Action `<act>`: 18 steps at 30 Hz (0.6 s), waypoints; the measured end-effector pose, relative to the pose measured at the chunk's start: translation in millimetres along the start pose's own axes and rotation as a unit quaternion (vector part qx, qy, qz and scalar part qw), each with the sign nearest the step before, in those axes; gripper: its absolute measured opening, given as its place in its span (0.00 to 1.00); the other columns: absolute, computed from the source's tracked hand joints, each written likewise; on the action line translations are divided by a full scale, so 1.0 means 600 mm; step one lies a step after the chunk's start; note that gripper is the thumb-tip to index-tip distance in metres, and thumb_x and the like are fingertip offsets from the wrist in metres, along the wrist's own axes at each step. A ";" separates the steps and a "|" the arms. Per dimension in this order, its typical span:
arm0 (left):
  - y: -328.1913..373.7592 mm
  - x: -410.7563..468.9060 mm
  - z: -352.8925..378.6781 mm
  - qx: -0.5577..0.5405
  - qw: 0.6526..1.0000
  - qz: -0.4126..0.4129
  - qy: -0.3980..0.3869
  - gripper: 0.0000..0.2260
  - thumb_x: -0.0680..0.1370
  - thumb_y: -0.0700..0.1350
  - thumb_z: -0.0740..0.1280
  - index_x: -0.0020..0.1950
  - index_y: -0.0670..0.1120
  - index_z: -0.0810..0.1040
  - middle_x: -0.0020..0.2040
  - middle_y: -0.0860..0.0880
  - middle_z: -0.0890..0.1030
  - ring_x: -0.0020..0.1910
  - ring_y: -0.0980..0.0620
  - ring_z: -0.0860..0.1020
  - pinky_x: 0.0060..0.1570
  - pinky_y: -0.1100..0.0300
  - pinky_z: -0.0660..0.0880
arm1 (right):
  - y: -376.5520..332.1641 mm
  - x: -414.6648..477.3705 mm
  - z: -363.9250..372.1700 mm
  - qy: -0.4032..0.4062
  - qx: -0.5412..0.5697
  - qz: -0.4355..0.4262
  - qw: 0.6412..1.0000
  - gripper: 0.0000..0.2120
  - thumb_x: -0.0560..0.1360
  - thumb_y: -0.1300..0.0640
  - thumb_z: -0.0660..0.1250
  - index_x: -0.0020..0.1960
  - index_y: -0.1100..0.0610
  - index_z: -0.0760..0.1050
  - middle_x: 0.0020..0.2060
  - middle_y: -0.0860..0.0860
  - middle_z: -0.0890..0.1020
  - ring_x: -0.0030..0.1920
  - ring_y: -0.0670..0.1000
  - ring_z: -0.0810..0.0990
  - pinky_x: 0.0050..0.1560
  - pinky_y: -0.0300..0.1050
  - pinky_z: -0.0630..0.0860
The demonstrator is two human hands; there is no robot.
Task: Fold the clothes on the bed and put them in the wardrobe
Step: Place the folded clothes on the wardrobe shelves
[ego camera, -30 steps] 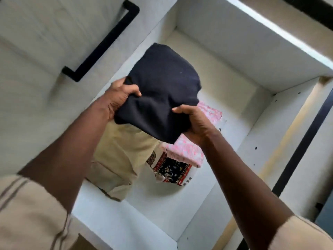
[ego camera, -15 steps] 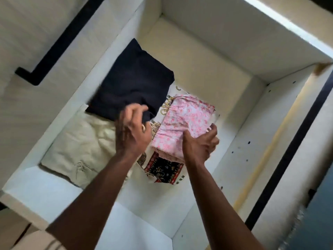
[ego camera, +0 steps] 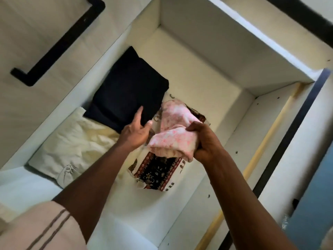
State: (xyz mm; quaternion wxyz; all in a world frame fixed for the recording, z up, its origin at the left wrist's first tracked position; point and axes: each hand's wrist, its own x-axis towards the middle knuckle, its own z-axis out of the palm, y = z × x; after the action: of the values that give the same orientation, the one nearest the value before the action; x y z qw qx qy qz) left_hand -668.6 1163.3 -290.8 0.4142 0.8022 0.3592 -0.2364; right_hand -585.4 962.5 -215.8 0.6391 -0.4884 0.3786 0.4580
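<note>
Inside the white wardrobe shelf (ego camera: 201, 82) a folded dark navy garment (ego camera: 129, 91) lies on a cream garment (ego camera: 72, 143). My left hand (ego camera: 137, 130) rests on the navy garment's near corner with fingers spread. To its right, my right hand (ego camera: 205, 141) grips a pink floral garment (ego camera: 173, 130) and lifts it off a folded patterned cloth (ego camera: 156, 172) with a red and black border. The pink garment is bunched and partly unfolded.
The wardrobe door with a black bar handle (ego camera: 55, 46) stands open at the left. A shelf board (ego camera: 234, 42) overhangs the compartment above. The right side panel (ego camera: 239, 150) has small peg holes. Bare shelf floor shows behind and in front of the clothes.
The navy garment went from both hands onto the cream garment. My right hand then took hold of the pink garment and raised it; my left hand moved onto the navy garment's corner.
</note>
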 end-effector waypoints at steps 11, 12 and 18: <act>-0.025 0.082 0.005 -0.254 0.966 -0.039 0.002 0.22 0.83 0.46 0.67 0.72 0.65 0.64 0.65 0.45 0.74 0.40 0.51 0.81 0.40 0.54 0.80 | -0.268 0.093 0.191 -0.128 0.080 -0.136 0.979 0.26 0.75 0.65 0.62 0.74 0.63 0.71 0.67 0.62 0.79 0.66 0.64 0.80 0.65 0.63 0.77; -0.025 0.083 0.007 -0.260 0.965 -0.039 0.005 0.22 0.83 0.46 0.68 0.70 0.66 0.65 0.64 0.46 0.74 0.41 0.50 0.81 0.41 0.53 0.81 | -0.277 0.121 0.210 -0.120 0.066 -0.143 0.980 0.25 0.76 0.65 0.63 0.74 0.63 0.71 0.68 0.62 0.79 0.67 0.63 0.79 0.68 0.62 0.75; -0.037 0.101 0.004 -0.290 0.956 -0.027 0.017 0.22 0.82 0.45 0.70 0.68 0.67 0.68 0.60 0.48 0.76 0.42 0.46 0.84 0.49 0.40 0.84 | -0.270 0.373 0.221 0.019 -0.083 -0.152 0.985 0.32 0.69 0.66 0.71 0.72 0.59 0.70 0.66 0.63 0.78 0.58 0.68 0.82 0.37 0.65 0.82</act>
State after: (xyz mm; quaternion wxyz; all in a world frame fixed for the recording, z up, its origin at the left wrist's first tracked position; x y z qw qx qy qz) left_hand -647.6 1193.3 -344.3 0.6162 0.6415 0.4411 -0.1193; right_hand -360.2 1122.6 -347.7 0.6510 -0.6008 0.2724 0.3756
